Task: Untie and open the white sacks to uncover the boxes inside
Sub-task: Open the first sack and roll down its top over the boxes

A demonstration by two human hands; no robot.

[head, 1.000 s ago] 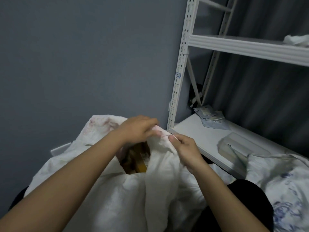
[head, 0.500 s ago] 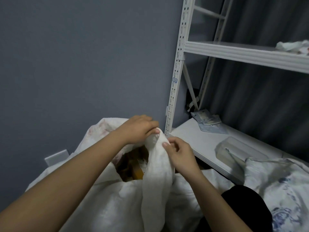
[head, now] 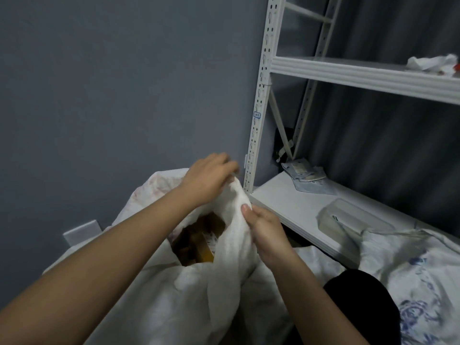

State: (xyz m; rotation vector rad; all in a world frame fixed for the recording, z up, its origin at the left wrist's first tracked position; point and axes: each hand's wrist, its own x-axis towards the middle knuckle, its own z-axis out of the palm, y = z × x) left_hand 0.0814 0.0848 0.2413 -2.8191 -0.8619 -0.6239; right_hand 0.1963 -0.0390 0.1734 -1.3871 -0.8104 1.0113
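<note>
Both hands work at the gathered neck of the white woven sack (head: 224, 282) in the lower centre of the frame: our left hand (head: 211, 180) pinches the top of the twisted cloth, fingers curled over it, while our right hand (head: 263, 230) grips it just below. We judge it best to hold the neck steady and peel the folds outward. Through the gap at centre, brown cardboard boxes (head: 199, 242) already show, partly uncovered.

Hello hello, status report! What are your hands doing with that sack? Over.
Left hand and right hand both grip the white sack at its bunched neck. Mouth partly open, brown boxes showing inside. Nothing blocking.
</note>
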